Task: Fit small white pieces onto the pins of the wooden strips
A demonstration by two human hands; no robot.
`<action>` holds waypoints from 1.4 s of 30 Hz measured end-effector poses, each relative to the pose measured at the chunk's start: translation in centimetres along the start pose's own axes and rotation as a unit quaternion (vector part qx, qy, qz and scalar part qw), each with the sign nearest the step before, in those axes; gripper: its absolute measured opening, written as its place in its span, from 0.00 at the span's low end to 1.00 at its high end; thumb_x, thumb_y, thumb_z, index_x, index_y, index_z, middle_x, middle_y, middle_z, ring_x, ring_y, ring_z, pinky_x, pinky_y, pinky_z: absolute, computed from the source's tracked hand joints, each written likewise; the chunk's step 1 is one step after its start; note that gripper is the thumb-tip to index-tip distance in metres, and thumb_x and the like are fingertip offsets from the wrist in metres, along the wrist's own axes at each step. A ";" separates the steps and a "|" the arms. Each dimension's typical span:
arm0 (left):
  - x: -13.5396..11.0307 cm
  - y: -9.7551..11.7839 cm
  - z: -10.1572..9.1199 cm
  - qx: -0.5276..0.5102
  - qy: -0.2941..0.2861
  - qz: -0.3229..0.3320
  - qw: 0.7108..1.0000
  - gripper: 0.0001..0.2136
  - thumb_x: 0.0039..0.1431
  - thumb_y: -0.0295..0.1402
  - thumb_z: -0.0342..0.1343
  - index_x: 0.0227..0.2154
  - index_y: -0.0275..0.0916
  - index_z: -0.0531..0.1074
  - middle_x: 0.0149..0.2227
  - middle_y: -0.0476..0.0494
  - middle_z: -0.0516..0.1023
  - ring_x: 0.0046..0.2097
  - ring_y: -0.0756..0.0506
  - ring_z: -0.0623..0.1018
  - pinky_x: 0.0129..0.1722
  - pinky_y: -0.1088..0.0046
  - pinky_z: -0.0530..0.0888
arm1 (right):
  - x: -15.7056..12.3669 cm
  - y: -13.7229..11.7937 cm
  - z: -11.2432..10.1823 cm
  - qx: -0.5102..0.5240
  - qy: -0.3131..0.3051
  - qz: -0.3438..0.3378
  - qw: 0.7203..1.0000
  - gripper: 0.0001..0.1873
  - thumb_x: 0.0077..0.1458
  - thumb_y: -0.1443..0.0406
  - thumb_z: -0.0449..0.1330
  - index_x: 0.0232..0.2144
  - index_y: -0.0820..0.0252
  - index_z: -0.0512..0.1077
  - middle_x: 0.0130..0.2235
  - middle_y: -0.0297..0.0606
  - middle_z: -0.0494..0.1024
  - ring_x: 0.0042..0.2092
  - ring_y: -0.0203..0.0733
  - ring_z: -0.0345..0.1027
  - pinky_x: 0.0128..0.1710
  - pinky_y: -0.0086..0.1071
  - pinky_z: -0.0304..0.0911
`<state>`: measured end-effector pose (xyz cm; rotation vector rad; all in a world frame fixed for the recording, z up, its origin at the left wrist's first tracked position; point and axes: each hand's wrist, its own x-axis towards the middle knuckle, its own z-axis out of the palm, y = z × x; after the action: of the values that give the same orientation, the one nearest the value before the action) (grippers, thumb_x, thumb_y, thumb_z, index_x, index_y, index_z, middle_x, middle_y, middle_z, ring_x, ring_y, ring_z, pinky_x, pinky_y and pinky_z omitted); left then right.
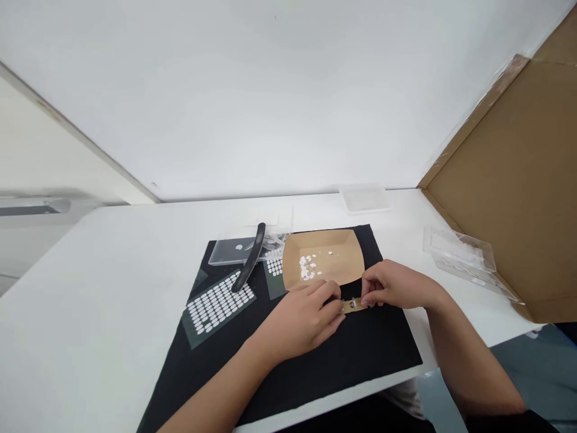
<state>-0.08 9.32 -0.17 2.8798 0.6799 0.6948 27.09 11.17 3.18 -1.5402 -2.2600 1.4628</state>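
A narrow tan strip (pixel 351 305) with small clear pieces and a dark shiny bit on it lies low over the black mat (pixel 360 361). My left hand (pixel 307 316) has its fingers curled round the strip's left end, partly hiding it. At the right end, the fingertips of my right hand (pixel 391 285) are pinched together on the strip. Just beyond both hands sits a brown paper tray (pixel 347 261) holding scattered white flakes (pixel 308 267). What lies under my left fingers is hidden.
Left on the mat are sheets of white oval stickers (pixel 219 307), with a curved black nail file (pixel 250 258) across one sheet and a clear plastic case (pixel 225 251). Clear containers (pixel 460 251) stand at right, another clear tray (pixel 365 199) behind. Cardboard (pixel 509 174) walls the right side.
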 end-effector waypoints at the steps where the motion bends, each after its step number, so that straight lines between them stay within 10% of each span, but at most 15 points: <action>1: 0.0 0.0 0.0 -0.004 -0.001 -0.002 1.000 0.05 0.71 0.32 0.56 0.38 0.39 0.75 0.41 0.42 0.76 0.39 0.45 0.77 0.37 0.68 0.76 | 0.0 0.0 0.0 0.005 -0.003 -0.001 1.000 0.07 0.58 0.61 0.66 0.33 0.58 0.79 0.31 0.34 0.83 0.32 0.39 0.76 0.30 0.29 0.66; 42: -0.4 -0.2 0.8 -0.031 0.035 0.002 0.999 0.05 0.72 0.30 0.55 0.42 0.38 0.77 0.44 0.44 0.84 0.41 0.45 0.85 0.38 0.69 0.81 | 0.1 0.5 -0.2 0.016 -0.039 -0.058 0.997 0.14 0.53 0.62 0.73 0.43 0.56 0.79 0.37 0.33 0.86 0.39 0.42 0.82 0.38 0.30 0.72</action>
<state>-0.09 9.36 -1.10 2.8130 0.6503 0.8050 27.49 11.40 2.94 -1.3415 -2.3137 1.5452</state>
